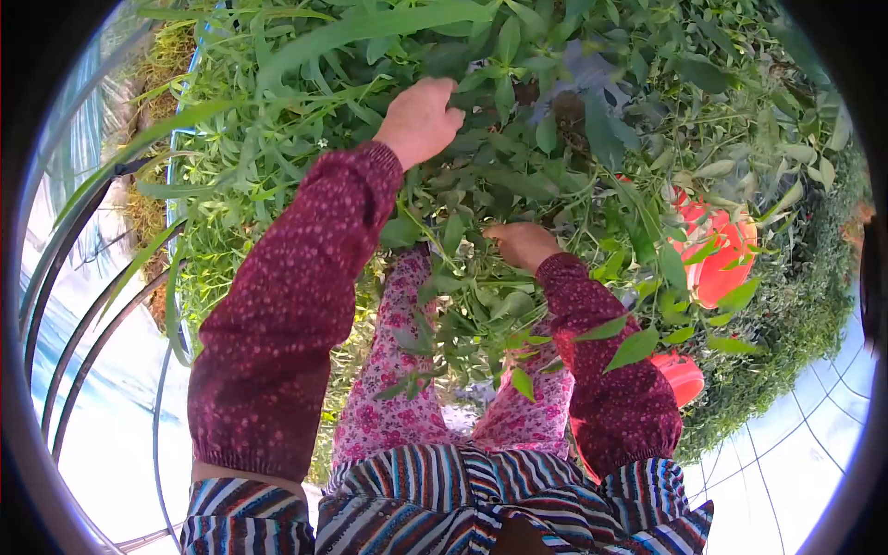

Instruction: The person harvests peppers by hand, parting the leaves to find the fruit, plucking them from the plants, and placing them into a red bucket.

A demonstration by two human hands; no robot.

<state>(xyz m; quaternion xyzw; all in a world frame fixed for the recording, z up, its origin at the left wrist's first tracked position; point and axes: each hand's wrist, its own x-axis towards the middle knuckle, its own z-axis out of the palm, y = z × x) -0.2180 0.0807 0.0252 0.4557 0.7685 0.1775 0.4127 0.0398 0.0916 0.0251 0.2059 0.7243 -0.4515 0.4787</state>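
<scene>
My left hand (421, 118) reaches into the dense leafy green plants (504, 69), its back toward me. Its fingers curl down among the leaves with the thumb at the side, and whatever they grip is hidden. Lower and to the right, my right hand (524, 246) is in among leafy stems (481, 277) in front of my legs. Its fingers are bent inward and partly covered, so what lies in them cannot be made out. Both forearms wear dark red patterned sleeve covers (287, 305).
Red-orange containers (717, 254) stand at the right, partly behind foliage, with another red one (680, 377) below. Long grass blades (370, 37) cross the upper left. Dark curved tubes (69, 250) and pale plastic sheeting (83, 342) line the left side.
</scene>
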